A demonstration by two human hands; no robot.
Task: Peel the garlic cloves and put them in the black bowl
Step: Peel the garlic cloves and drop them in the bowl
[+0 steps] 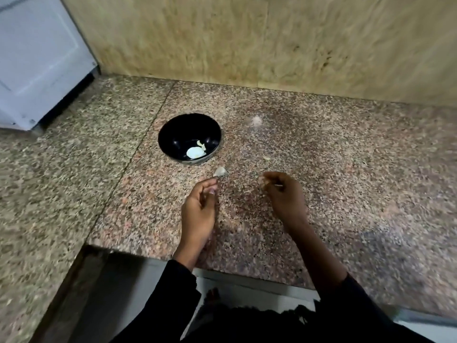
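Head view, granite counter (321, 149) below a beige wall panel. Black bowl (173, 129) on the counter, upright, holding one pale peeled clove (195, 152) low on its near side and a smaller pale fragment (200, 144) just behind it; otherwise dark and glossy inside. Unpeeled garlic clove (220, 172) on the counter just in front of the bowl, apart from its rim, still in greyish papery skin. Left hand (199, 206) with fingers curled, fingertips at the near end of that clove; whether pinching it or only touching it, impossible to tell through the blur. Right hand (284, 194) well to the right, fingers loosely curled, apparently pinching a thin pale scrap, probably skin; blurred, so not certain. Small pale bits (266, 158) on the counter beyond the right hand, and a fainter one (257, 120) farther back, probably shed skin.

Handling, as judged: clove very light, firm under a dry, brittle, loose husk; likely slippery once bare. Best held across its flat sides between thumb and forefinger, skin lifted from the pointed tip or root end. Bowl shallow and light, easily nudged.
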